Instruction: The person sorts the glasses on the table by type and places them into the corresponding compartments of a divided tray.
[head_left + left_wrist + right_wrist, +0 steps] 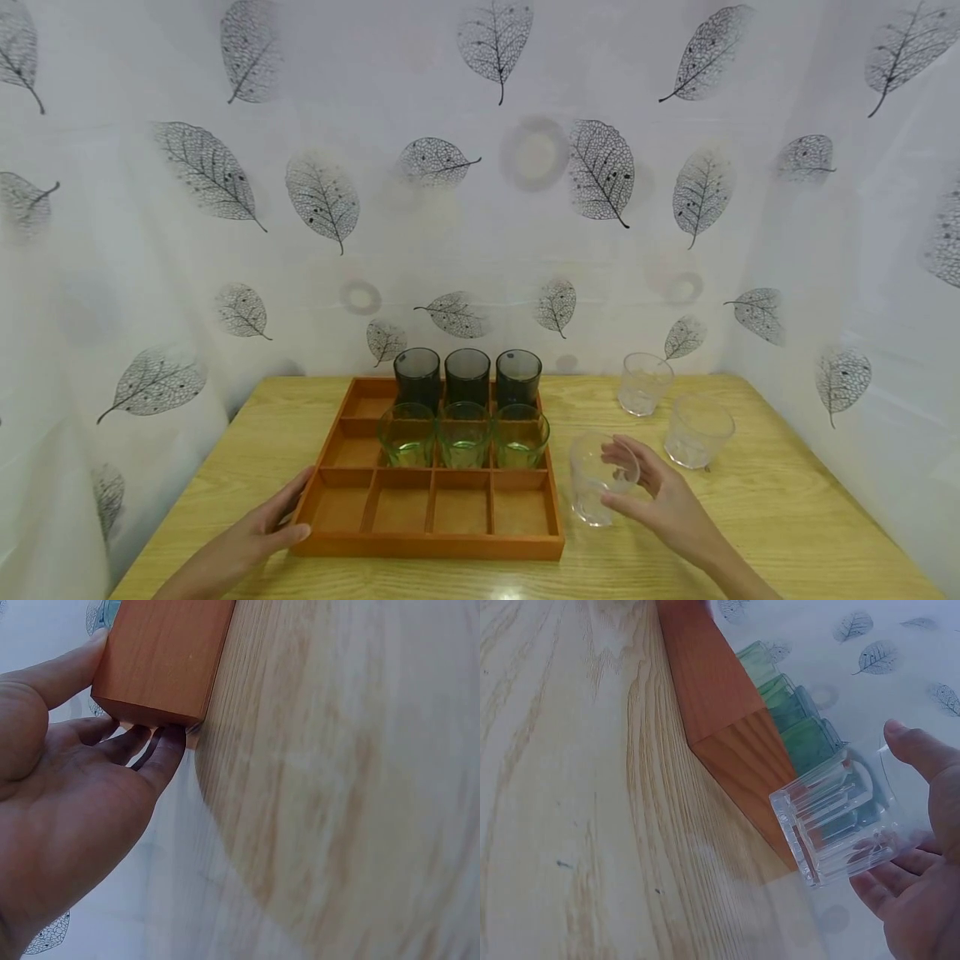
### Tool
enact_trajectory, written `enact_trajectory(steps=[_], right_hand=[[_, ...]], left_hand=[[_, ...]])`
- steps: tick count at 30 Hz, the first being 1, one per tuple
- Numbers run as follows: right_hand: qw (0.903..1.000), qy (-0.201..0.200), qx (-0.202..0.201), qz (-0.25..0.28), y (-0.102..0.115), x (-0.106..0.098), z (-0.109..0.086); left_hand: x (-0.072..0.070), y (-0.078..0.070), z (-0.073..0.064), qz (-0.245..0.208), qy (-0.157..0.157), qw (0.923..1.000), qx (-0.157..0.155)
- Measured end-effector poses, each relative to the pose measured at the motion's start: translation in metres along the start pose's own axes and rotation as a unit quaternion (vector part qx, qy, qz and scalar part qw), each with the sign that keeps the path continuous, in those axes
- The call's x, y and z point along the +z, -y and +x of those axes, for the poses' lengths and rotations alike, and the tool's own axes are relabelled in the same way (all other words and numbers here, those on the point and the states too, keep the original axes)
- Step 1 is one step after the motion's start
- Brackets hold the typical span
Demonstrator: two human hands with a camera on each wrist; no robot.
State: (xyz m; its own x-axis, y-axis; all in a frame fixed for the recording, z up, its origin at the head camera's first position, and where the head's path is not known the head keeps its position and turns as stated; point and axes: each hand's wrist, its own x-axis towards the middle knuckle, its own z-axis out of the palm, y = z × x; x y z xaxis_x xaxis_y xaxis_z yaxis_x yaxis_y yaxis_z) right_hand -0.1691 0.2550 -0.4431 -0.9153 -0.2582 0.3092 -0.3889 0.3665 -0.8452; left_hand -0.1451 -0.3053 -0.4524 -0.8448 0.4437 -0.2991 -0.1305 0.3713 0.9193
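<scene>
An orange-brown wooden compartment tray (427, 546) rests on the table. My left hand (262, 529) grips its front left corner, thumb at the front and fingers along the side; the left wrist view shows the fingertips against the tray's end wall (169, 660). Just right of the tray, a clear glass (588, 492) is held by my right hand (663, 504), with the thumb on the near side and the fingers behind. From the right wrist, the clear glass (832, 817) overlaps the tray's side. Three dark grey glasses (467, 379) fill part of the back row; three green glasses (463, 433) stand in the middle row.
Two more clear glasses (645, 383) stand at the table's back right. Along the tray's front row are bare compartments (465, 508), with others at its left. A white curtain with leaf prints (420, 250) hangs around the back and sides of the wooden table (247, 442).
</scene>
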Motion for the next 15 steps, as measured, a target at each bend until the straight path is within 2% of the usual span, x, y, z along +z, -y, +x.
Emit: enact_trajectory(steps=[5,15], right_hand=[[1.0,0.008,-0.005,-0.001,0.01,-0.001,-0.006],[0.9974,0.023,-0.068,0.01,0.028,0.006,-0.01]], left_hand=[[0.0,0.0,0.0,0.004,0.002,1.0,0.003],[-0.002,0.002,0.0,0.004,0.003,0.9999,0.01]])
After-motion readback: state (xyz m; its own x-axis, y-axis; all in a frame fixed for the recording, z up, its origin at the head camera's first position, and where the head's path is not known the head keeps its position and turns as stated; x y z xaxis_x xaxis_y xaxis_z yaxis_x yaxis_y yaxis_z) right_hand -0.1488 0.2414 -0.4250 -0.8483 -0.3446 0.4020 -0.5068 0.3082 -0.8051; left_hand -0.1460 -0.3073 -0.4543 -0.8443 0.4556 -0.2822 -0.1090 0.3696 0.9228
